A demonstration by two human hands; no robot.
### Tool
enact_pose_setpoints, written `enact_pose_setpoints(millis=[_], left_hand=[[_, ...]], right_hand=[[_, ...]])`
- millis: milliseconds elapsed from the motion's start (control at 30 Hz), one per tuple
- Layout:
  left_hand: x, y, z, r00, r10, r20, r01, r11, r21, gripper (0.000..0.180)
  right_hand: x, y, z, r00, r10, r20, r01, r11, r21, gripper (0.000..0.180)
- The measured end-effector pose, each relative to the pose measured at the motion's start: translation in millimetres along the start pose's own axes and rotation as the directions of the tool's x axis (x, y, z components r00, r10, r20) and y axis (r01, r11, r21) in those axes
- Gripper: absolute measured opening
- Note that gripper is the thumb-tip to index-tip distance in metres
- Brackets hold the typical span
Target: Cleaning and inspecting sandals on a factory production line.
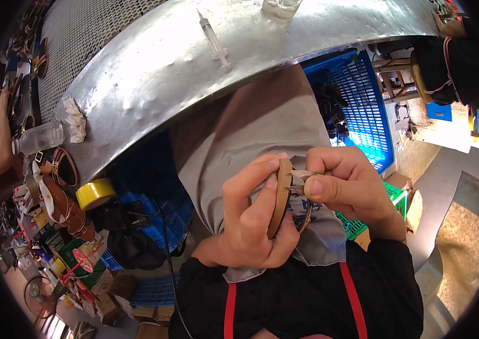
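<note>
In my left hand [259,217] I hold a sandal [280,198] above my lap, its tan sole on edge and facing left. The fingers wrap over the sole, and the thumb lies near the lower end. Thin dark straps show on the sole's right side, partly hidden by my hands. My right hand [341,183] is closed in a pinch on a small greyish-white piece [298,179], which touches the upper part of the sandal. What that piece is, I cannot make out.
A metal table [154,73] bears a syringe [212,39], a clear jar [41,137], crumpled tissue [75,120] and a glass [280,7]. Yellow tape [95,194] lies near its left edge. A blue crate [363,107] with dark shoes stands right. Another person's arm [3,124] shows far left.
</note>
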State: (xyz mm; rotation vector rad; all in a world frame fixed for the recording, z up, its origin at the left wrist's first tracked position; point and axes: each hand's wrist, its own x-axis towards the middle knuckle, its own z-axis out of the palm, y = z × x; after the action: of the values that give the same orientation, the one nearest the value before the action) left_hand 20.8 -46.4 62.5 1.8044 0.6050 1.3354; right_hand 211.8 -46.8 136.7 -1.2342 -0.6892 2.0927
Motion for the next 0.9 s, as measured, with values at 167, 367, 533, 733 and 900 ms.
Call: enact_pose_setpoints(millis=[167,367,533,733,900], left_hand=[[-3,-2,-2,1.000,-0.031,0.002,0.031,0.999,0.015,0.058],[-3,-6,-6,0.997,-0.077,0.019,0.077,0.996,0.045,0.051],[0,21,4,1.000,-0.004,0.021,0.006,0.994,-0.113,0.050],[1,-2,-8,0.997,-0.079,0.002,0.078,0.979,-0.188,0.045],[3,4,-28,0.987,-0.152,0.041,0.158,0.964,-0.216,0.055]], right_hand=[[4,3,0,0.999,-0.014,-0.044,0.015,1.000,0.014,0.026],[17,10,-4,0.998,-0.021,-0.060,0.025,0.997,0.070,0.026],[45,30,-29,0.986,-0.050,-0.157,0.090,0.961,0.259,0.026],[36,20,-19,0.929,-0.314,-0.195,0.341,0.931,0.127,0.023],[33,21,-6,0.829,-0.551,-0.097,0.543,0.834,-0.094,0.017]])
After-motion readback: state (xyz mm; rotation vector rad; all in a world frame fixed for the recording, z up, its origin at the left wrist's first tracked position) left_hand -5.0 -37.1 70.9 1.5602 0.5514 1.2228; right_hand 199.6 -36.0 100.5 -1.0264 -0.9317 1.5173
